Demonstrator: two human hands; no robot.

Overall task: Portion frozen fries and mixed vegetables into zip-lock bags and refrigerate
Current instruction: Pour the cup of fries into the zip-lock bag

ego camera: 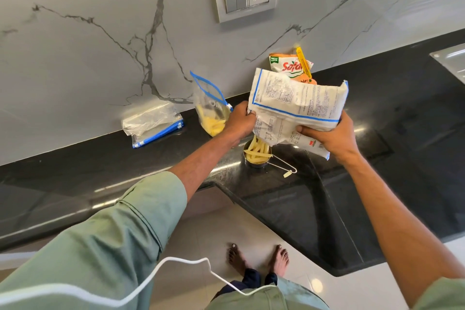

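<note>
**Fries bag tipped over the steel cup**

Both hands hold the white fries bag (297,100) above the black counter (377,158), its mouth pointing down at a steel cup (256,157) full of fries. The left hand (240,118) pinches the bag's left edge. The right hand (327,138) curls round its lower right end. Left of the cup, a zip bag (211,113) part-filled with fries leans on the wall, with a stack of empty bags (153,123) further left. A clipped vegetable pack (286,65) stands behind.
</note>
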